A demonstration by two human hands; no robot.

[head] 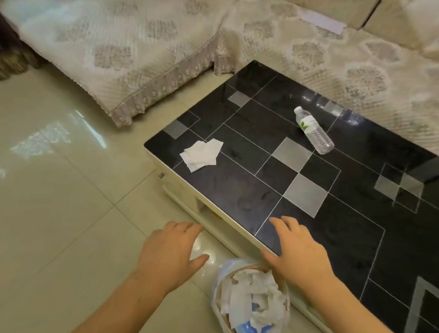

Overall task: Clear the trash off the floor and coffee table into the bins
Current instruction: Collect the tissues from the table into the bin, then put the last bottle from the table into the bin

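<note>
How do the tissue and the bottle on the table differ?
The tissue is white, flat and crumpled; the bottle is clear, round and lies on its side. The tissue sits near the table's left corner, the bottle farther in, nearer the sofa. Neither hand touches either.

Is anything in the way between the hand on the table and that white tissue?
Nothing visible. Only bare black tabletop lies between the right hand and the tissue on the coffee table. The water bottle lies off to the side, farther back.

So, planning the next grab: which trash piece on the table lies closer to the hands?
The crumpled white tissue near the left corner; the clear plastic bottle lies farther back.
</note>
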